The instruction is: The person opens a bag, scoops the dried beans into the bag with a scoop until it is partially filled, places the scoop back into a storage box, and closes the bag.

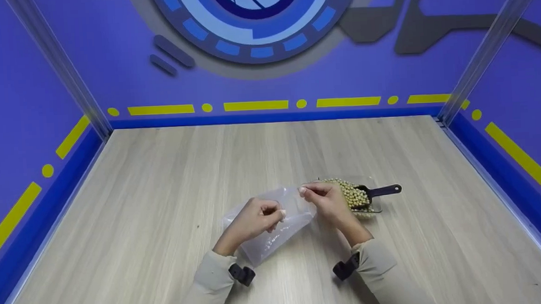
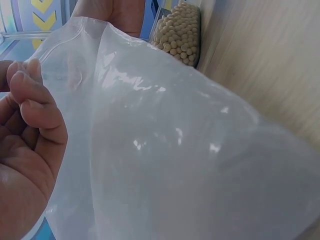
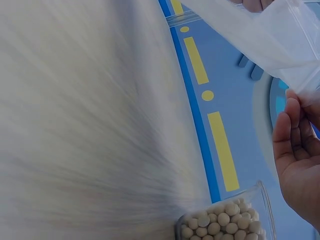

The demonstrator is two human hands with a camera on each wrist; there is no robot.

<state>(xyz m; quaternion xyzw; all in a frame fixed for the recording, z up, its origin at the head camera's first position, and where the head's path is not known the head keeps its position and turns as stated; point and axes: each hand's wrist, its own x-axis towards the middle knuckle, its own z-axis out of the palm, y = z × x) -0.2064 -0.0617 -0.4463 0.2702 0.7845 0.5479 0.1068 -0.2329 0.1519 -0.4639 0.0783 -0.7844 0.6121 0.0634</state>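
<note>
A clear plastic bag is stretched between both hands, tilted above the table. My left hand has its fingers curled, with thumb and fingertips pinching the bag's upper edge; in the left wrist view that hand lies in front of the film. At the bag's far right corner, my right hand pinches the film between thumb and fingers, as the right wrist view also shows at the fingertips. Just beyond the right hand stands a clear container of pale round beans, partly hidden by that hand.
A black scoop rests in the beans, its handle sticking out to the right. The wooden table is bounded by blue panels at the back and both sides. Each wrist carries a small black camera.
</note>
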